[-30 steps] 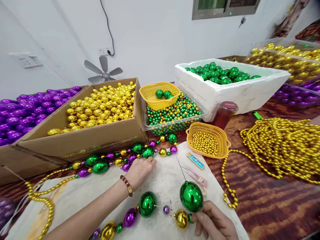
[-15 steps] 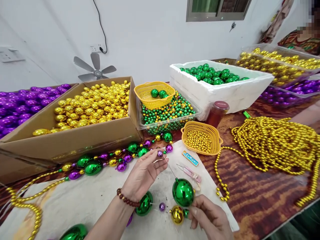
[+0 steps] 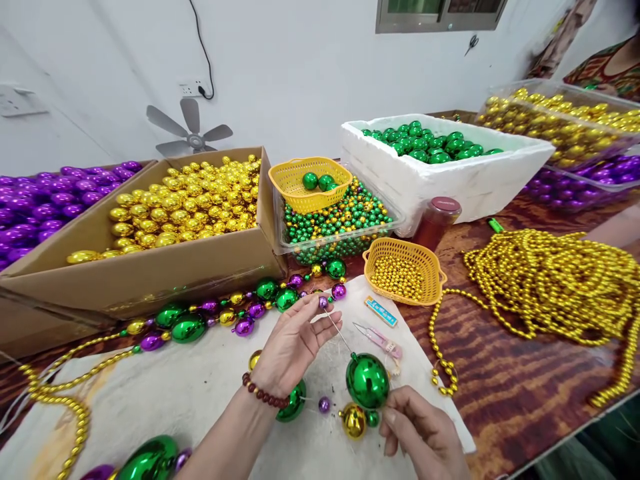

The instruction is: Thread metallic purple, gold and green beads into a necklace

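Thumb and fingertips of my left hand (image 3: 300,337) pinch a small purple bead (image 3: 323,303), the other fingers loosely curled. From it a thin, straight string (image 3: 341,335) runs down to a large shiny green bead (image 3: 367,381). My right hand (image 3: 423,430) is closed in a pinch against the lower right of that green bead; what lies between its fingertips is too small to make out. A gold bead (image 3: 353,421) and a small green bead (image 3: 372,419) are just left of the right fingertips. Another purple bead (image 3: 324,405) lies on the white cloth (image 3: 210,393).
Pink thread snips (image 3: 380,341) and a blue packet (image 3: 381,312) lie right of my hands. Behind stand a yellow basket (image 3: 437,277) of gold beads, a cardboard box (image 3: 150,273) and a foam box (image 3: 465,187). Strung beads (image 3: 187,328) cross the left; gold chains (image 3: 545,287) pile right.
The view has shifted slightly. Both hands keep nearly the same pose, and the string between the purple bead and the large green bead stays straight.
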Action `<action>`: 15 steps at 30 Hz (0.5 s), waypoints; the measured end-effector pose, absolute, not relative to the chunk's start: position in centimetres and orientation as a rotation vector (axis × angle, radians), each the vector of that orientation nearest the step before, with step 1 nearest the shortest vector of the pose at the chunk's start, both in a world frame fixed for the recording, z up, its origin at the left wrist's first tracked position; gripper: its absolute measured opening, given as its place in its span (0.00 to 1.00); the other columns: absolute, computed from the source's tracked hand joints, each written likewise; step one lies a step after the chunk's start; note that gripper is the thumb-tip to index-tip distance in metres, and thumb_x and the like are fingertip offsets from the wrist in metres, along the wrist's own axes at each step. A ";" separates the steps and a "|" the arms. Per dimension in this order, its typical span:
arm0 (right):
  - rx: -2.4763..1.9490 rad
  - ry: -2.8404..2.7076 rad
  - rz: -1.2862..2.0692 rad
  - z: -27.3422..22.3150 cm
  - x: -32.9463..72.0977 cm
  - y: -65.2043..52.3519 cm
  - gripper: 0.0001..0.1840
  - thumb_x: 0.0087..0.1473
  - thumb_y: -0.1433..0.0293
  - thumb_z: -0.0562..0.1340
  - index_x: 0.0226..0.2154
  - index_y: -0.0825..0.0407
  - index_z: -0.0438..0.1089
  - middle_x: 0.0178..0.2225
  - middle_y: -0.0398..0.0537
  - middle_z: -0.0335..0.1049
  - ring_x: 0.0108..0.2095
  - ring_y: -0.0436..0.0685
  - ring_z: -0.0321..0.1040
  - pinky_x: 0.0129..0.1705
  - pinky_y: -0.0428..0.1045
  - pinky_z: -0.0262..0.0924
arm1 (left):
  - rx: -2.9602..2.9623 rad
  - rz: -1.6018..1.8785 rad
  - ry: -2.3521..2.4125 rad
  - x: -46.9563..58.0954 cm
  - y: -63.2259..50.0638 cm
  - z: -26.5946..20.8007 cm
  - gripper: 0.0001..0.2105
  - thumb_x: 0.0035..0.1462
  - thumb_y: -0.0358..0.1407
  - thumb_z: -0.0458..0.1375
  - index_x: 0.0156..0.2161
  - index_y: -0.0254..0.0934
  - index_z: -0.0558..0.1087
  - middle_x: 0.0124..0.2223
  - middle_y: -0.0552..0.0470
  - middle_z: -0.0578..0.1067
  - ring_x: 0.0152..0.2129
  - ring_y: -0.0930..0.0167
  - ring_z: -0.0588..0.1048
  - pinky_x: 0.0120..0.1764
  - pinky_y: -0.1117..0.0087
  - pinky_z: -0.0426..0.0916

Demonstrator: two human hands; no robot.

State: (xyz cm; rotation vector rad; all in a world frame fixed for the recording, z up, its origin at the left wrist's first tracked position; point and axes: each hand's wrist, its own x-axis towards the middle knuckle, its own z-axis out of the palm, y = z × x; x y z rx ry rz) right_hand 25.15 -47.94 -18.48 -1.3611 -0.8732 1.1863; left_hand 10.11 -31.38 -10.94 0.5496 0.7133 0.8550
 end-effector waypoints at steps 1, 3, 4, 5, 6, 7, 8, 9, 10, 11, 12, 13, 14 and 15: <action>-1.364 -0.863 1.179 -18.6 25.1 -48.0 0.19 0.59 0.55 0.59 0.26 0.53 0.68 0.22 0.44 0.68 0.21 0.51 0.65 0.26 0.45 0.56 | 0.551 0.859 0.712 10.1 -31.4 -11.0 0.08 0.56 0.32 0.63 0.42 0.35 0.74 0.39 0.48 0.79 0.36 0.67 0.79 0.44 0.64 0.73; -1.372 -0.848 1.165 -18.7 25.0 -48.0 0.19 0.59 0.55 0.59 0.26 0.53 0.68 0.22 0.44 0.68 0.21 0.50 0.65 0.26 0.45 0.56 | 0.551 0.865 0.708 10.2 -31.4 -11.2 0.08 0.57 0.32 0.62 0.42 0.35 0.74 0.39 0.48 0.78 0.37 0.67 0.79 0.46 0.63 0.72; -1.374 -0.842 1.160 -18.7 25.0 -48.0 0.19 0.59 0.56 0.59 0.25 0.53 0.68 0.22 0.44 0.68 0.21 0.50 0.65 0.26 0.45 0.56 | 0.552 0.868 0.707 10.2 -31.4 -11.3 0.08 0.57 0.32 0.62 0.43 0.35 0.74 0.40 0.48 0.78 0.37 0.66 0.79 0.47 0.62 0.72; -1.375 -0.837 1.157 -18.7 24.9 -48.0 0.19 0.59 0.56 0.59 0.25 0.53 0.68 0.22 0.44 0.68 0.21 0.50 0.65 0.26 0.45 0.56 | 0.554 0.869 0.710 10.2 -31.4 -11.3 0.08 0.57 0.32 0.62 0.43 0.35 0.74 0.40 0.48 0.78 0.38 0.66 0.79 0.48 0.61 0.72; -1.375 -0.833 1.153 -18.7 24.9 -48.0 0.19 0.59 0.56 0.59 0.25 0.53 0.68 0.22 0.44 0.68 0.21 0.50 0.65 0.26 0.45 0.57 | 0.559 0.869 0.713 10.3 -31.4 -11.4 0.08 0.57 0.32 0.62 0.43 0.36 0.74 0.40 0.48 0.78 0.38 0.66 0.79 0.48 0.61 0.71; -1.377 -0.829 1.149 -18.7 24.9 -48.0 0.19 0.58 0.56 0.59 0.25 0.53 0.68 0.22 0.43 0.68 0.21 0.50 0.65 0.26 0.45 0.57 | 0.570 0.869 0.717 10.4 -31.4 -11.4 0.08 0.57 0.33 0.62 0.42 0.36 0.74 0.40 0.48 0.78 0.38 0.66 0.79 0.48 0.61 0.71; -1.379 -0.824 1.146 -18.7 24.9 -48.1 0.19 0.58 0.56 0.59 0.25 0.53 0.68 0.22 0.43 0.68 0.21 0.50 0.65 0.26 0.44 0.57 | 0.588 0.869 0.720 10.4 -31.4 -11.3 0.08 0.57 0.33 0.62 0.42 0.36 0.74 0.40 0.48 0.78 0.37 0.66 0.79 0.48 0.61 0.71; -1.380 -0.820 1.141 -18.7 24.9 -48.1 0.19 0.58 0.56 0.60 0.25 0.53 0.68 0.22 0.43 0.68 0.21 0.50 0.65 0.25 0.44 0.57 | 0.614 0.869 0.725 10.5 -31.4 -11.3 0.08 0.57 0.33 0.62 0.43 0.36 0.74 0.41 0.49 0.78 0.37 0.67 0.79 0.48 0.61 0.71; -1.380 -0.816 1.135 -18.7 24.9 -48.0 0.18 0.58 0.56 0.60 0.25 0.53 0.68 0.22 0.43 0.68 0.21 0.50 0.65 0.25 0.44 0.57 | 0.645 0.867 0.731 10.6 -31.5 -11.3 0.09 0.57 0.33 0.62 0.43 0.37 0.74 0.41 0.49 0.77 0.37 0.67 0.79 0.48 0.61 0.71; -1.381 -0.810 1.128 -18.7 24.9 -47.9 0.18 0.58 0.57 0.60 0.25 0.53 0.69 0.22 0.43 0.68 0.20 0.50 0.64 0.25 0.44 0.57 | 0.678 0.865 0.736 10.7 -31.6 -11.2 0.10 0.57 0.34 0.62 0.44 0.37 0.74 0.41 0.49 0.77 0.37 0.67 0.78 0.47 0.61 0.70; -1.381 -0.802 1.121 -18.6 24.9 -47.7 0.17 0.58 0.57 0.61 0.26 0.53 0.69 0.22 0.43 0.68 0.20 0.49 0.64 0.25 0.44 0.57 | 0.712 0.861 0.741 10.9 -31.8 -11.3 0.11 0.57 0.34 0.62 0.46 0.37 0.74 0.41 0.49 0.77 0.36 0.67 0.78 0.47 0.62 0.70; -1.380 -0.791 1.116 -18.6 24.9 -47.5 0.17 0.58 0.58 0.61 0.26 0.53 0.69 0.22 0.43 0.69 0.20 0.49 0.64 0.25 0.44 0.57 | 0.744 0.854 0.747 11.1 -32.1 -11.4 0.12 0.57 0.34 0.62 0.46 0.37 0.74 0.41 0.48 0.77 0.37 0.68 0.77 0.47 0.63 0.70; -1.375 -0.778 1.118 -18.6 24.9 -47.2 0.16 0.58 0.58 0.61 0.27 0.53 0.69 0.23 0.43 0.70 0.20 0.48 0.63 0.25 0.43 0.57 | 0.772 0.841 0.751 11.4 -32.5 -11.5 0.12 0.57 0.34 0.62 0.47 0.35 0.75 0.40 0.48 0.77 0.37 0.69 0.77 0.46 0.65 0.69; -1.368 -0.762 1.124 -18.5 24.9 -46.9 0.16 0.58 0.58 0.61 0.28 0.53 0.69 0.24 0.43 0.70 0.19 0.48 0.62 0.24 0.43 0.56 | 0.792 0.825 0.753 11.9 -33.0 -11.7 0.12 0.57 0.34 0.62 0.46 0.34 0.75 0.39 0.47 0.77 0.36 0.70 0.76 0.45 0.67 0.69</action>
